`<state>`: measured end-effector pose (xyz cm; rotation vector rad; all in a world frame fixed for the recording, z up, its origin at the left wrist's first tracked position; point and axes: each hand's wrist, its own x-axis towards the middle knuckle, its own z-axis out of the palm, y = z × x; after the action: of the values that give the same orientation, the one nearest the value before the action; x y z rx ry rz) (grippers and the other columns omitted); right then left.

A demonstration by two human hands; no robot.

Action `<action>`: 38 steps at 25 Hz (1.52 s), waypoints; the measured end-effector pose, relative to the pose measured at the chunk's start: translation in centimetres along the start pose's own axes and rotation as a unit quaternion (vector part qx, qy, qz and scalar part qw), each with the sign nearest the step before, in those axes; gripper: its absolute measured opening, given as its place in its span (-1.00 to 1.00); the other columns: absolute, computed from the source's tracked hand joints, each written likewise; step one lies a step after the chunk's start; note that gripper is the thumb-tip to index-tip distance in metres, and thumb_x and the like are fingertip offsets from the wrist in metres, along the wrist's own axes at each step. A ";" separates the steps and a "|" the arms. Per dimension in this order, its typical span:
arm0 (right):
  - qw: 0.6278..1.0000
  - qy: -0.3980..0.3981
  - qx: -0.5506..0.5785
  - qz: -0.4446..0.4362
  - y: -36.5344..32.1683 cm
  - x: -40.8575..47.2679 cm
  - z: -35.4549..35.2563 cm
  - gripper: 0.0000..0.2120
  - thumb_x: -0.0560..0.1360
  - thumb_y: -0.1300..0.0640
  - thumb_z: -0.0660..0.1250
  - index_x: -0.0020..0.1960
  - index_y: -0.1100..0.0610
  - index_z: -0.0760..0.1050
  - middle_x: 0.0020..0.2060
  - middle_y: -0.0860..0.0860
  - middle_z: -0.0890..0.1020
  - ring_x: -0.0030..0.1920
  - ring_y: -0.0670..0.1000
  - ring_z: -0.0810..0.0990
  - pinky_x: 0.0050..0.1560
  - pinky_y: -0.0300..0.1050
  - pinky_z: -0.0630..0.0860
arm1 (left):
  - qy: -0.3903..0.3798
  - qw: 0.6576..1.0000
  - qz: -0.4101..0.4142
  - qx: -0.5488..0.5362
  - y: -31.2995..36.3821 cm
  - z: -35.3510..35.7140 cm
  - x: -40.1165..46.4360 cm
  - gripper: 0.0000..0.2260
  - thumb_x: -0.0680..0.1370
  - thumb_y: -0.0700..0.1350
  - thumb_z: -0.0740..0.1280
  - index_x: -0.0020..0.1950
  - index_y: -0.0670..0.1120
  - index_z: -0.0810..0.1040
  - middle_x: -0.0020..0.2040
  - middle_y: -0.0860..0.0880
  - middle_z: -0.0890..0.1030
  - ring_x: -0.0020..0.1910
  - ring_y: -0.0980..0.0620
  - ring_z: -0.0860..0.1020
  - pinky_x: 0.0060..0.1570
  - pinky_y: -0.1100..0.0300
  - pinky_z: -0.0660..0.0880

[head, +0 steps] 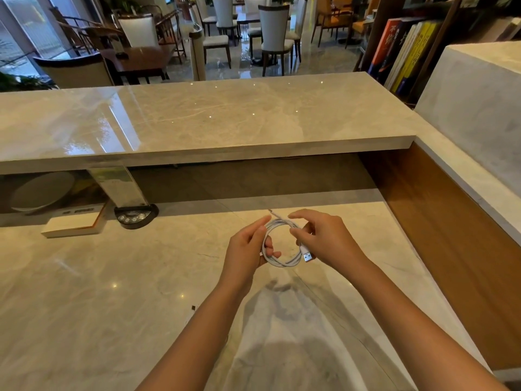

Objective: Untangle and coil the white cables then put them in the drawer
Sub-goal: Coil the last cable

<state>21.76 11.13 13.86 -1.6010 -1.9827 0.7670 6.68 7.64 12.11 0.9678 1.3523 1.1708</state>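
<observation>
The marble bench (pixel 112 306) fills the lower part of the view, pale and glossy, with small reflections of lamps on it. Above it runs a raised marble counter (pixel 197 117), and on the right side a brown wooden panel (pixel 451 235) closes the corner. Behind the counter there are chairs (pixel 275 32) with white backs and a dark table (pixel 135 59); on the far right some books (pixel 406 49) stand on a shelf.

Under the raised counter, at the left, a white box (pixel 73 225) lies on the bench, and just beside it stands a dark round base with buttons (pixel 136 215) which carries a shiny post.

Both forearms come from the bottom edge and meet over the middle of the bench. The left hand (pixel 248 249) grasps the white cable (pixel 277 244), which is wound into a small round coil of several loops; the fingers curl around the left side of the coil and some pass through its opening. The right hand (pixel 324 238) pinches the right side of the coil, close to the USB plug (pixel 308 255), whose metal end points down and to the right. A thin short end of the cable (pixel 271 211) sticks up above the coil. The coil is held in the air above the bench, not touching it
</observation>
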 end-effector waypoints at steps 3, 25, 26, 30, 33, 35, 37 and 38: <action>1.000 -0.010 0.015 -0.010 0.0 0.0 0.1 -0.82 0.53 0.13 0.27 0.09 0.02 0.59 -0.27 -0.03 0.62 -0.31 -0.04 0.60 -0.25 -0.16 0.60 | -0.003 0.989 0.106 0.107 -0.4 -0.7 0.1 -0.75 0.58 -0.19 0.23 0.18 0.07 0.54 -0.11 -0.21 0.62 -0.18 -0.10 0.60 -0.12 0.05 0.62; 0.972 -0.212 0.100 0.034 -5.1 -1.1 13.5 -0.94 0.42 0.25 0.33 -0.20 0.21 0.56 -0.34 0.15 0.67 -0.40 0.09 0.67 -0.25 0.01 0.65 | 0.164 0.969 -0.069 0.171 -6.5 -14.4 -5.9 -0.73 0.47 -0.33 0.31 0.13 -0.12 0.61 -0.11 -0.06 0.66 -0.23 0.09 0.66 -0.22 0.25 0.60; 0.973 -0.216 0.081 0.025 -4.9 -1.5 14.3 -0.94 0.42 0.23 0.33 -0.22 0.18 0.56 -0.32 0.14 0.68 -0.35 0.10 0.67 -0.22 0.02 0.64 | 0.177 0.965 -0.076 0.180 -7.2 -14.6 -6.3 -0.75 0.47 -0.32 0.33 0.10 -0.13 0.62 -0.09 -0.08 0.66 -0.21 0.06 0.66 -0.19 0.19 0.61; 0.977 -0.209 -0.025 0.013 -3.7 -2.2 17.1 -0.94 0.41 0.11 0.32 -0.20 0.05 0.57 -0.24 0.02 0.66 -0.20 0.06 0.62 -0.24 -0.14 0.52 | 0.212 0.947 -0.080 0.230 -9.9 -14.3 -7.4 -0.76 0.43 -0.27 0.38 0.07 -0.11 0.63 -0.05 -0.06 0.67 -0.14 0.05 0.62 -0.06 0.07 0.60; 0.978 -0.200 -0.065 0.010 -2.9 -2.7 18.3 -0.90 0.43 0.08 0.30 -0.14 0.04 0.59 -0.20 -0.02 0.65 -0.16 0.03 0.59 -0.31 -0.19 0.38 | 0.222 0.935 -0.072 0.266 -11.4 -13.7 -8.0 -0.76 0.45 -0.26 0.37 0.11 -0.13 0.61 -0.05 -0.03 0.64 -0.18 0.15 0.56 -0.15 0.33 0.48; 0.980 -0.195 -0.048 -0.010 -2.5 -3.0 18.8 -0.87 0.45 0.08 0.30 -0.13 0.07 0.61 -0.18 0.00 0.65 -0.14 0.03 0.58 -0.27 -0.15 0.42 | 0.226 0.932 -0.055 0.279 -12.1 -13.7 -8.3 -0.75 0.47 -0.23 0.36 0.14 -0.11 0.59 0.00 -0.01 0.61 -0.09 0.13 0.54 -0.14 0.39 0.40; 0.980 -0.191 -0.026 -0.039 -2.0 -3.2 19.4 -0.84 0.48 0.08 0.30 -0.07 0.10 0.63 -0.14 0.04 0.66 -0.11 0.05 0.58 -0.18 -0.10 0.47 | 0.220 0.932 -0.041 0.285 -13.0 -14.0 -8.5 -0.75 0.48 -0.21 0.36 0.16 -0.09 0.60 0.03 0.01 0.60 -0.01 0.12 0.53 -0.11 0.47 0.35; 0.980 -0.189 -0.024 -0.052 -1.8 -3.4 19.7 -0.82 0.49 0.07 0.30 -0.03 0.11 0.64 -0.13 0.06 0.67 -0.09 0.06 0.59 -0.15 -0.09 0.47 | 0.217 0.935 -0.044 0.279 -13.3 -14.1 -8.6 -0.74 0.48 -0.20 0.37 0.17 -0.08 0.60 0.02 0.00 0.61 -0.03 0.14 0.54 -0.12 0.52 0.35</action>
<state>7.96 5.05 0.62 -1.4454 -2.3446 1.0513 -5.47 -5.12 0.29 1.0579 2.1383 0.9790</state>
